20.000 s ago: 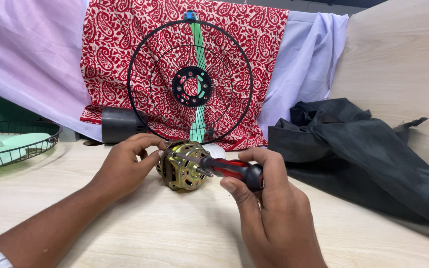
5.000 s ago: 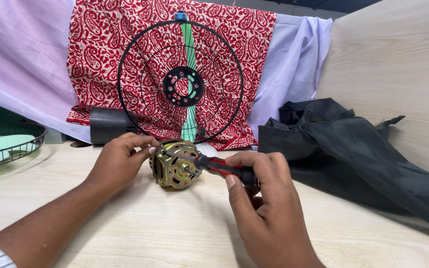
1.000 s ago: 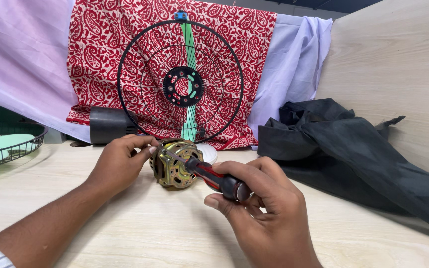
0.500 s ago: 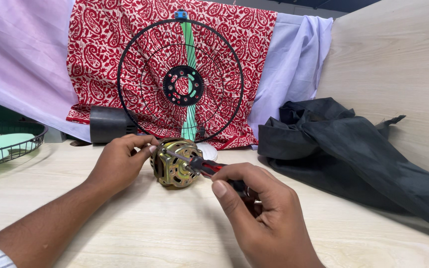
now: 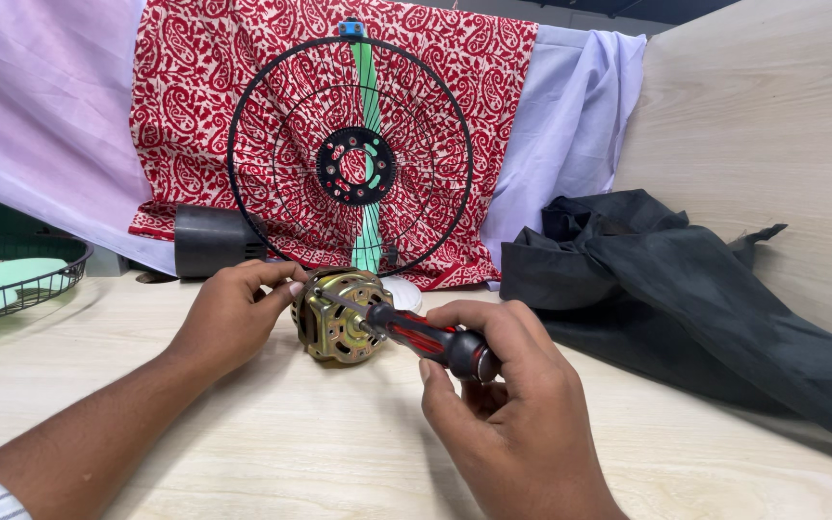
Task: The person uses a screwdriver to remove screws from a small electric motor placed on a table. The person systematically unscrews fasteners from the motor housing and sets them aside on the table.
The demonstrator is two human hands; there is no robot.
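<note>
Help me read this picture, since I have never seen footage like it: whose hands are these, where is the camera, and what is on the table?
The camera sits on a person's head and looks down at their own bare hands. The left hand steadies a small brass-coloured motor standing on the pale wooden table. The right hand grips a screwdriver with a red and black handle, its tip at the motor. Behind stand a round black wire fan guard against a red patterned cloth, a black cylinder, a wire basket at left, and crumpled black cloth at right.

Single head view, looking down and forward, close over table [image 5: 243,453], facing cloth-draped wall.
</note>
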